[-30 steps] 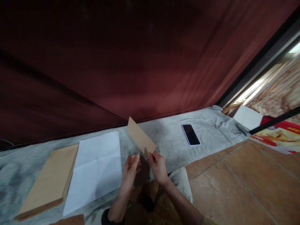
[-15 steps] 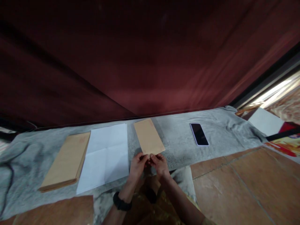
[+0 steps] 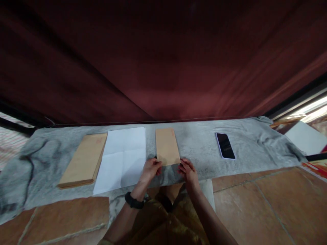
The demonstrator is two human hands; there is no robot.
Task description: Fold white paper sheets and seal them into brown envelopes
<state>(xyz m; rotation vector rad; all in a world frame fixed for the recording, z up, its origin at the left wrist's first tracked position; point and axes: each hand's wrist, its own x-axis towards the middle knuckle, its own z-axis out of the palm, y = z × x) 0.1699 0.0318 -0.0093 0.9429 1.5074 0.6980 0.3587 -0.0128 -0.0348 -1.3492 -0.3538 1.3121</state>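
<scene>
The envelope (image 3: 167, 146) is of matt brown paper, smooth and flat; the stack of envelopes (image 3: 84, 160) is the same paper. The white sheet (image 3: 122, 158) is thin paper with fold creases. The grey cloth (image 3: 199, 143) under them looks soft and fuzzy. The phone (image 3: 225, 145) has a glossy black screen. The curtain (image 3: 163, 68) is dark red cloth, slightly shiny. The floor tiles (image 3: 268, 204) are smooth, reddish-brown, faintly glossy.

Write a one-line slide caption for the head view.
Left hand and right hand touch a brown envelope on grey cloth.
</scene>
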